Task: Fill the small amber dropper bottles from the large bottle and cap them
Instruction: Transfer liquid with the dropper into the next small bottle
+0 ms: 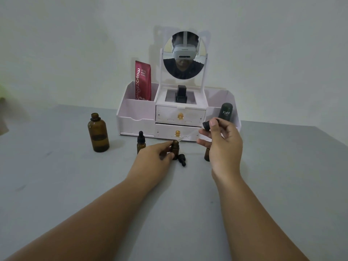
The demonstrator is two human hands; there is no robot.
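The large amber bottle stands uncapped at the left, partly filled. A capped small dropper bottle stands in the middle. My left hand grips an uncapped small amber bottle on the table. My right hand pinches a dropper cap by its black bulb, tilted, and the tip of its glass pipette sits at that bottle's mouth. A loose black dropper cap lies beside the held bottle. Another small amber bottle is mostly hidden behind my right hand.
A white organiser with two drawers and a round mirror stands at the back of the grey table. It holds a red tube, a black item and a dark Kahf container.
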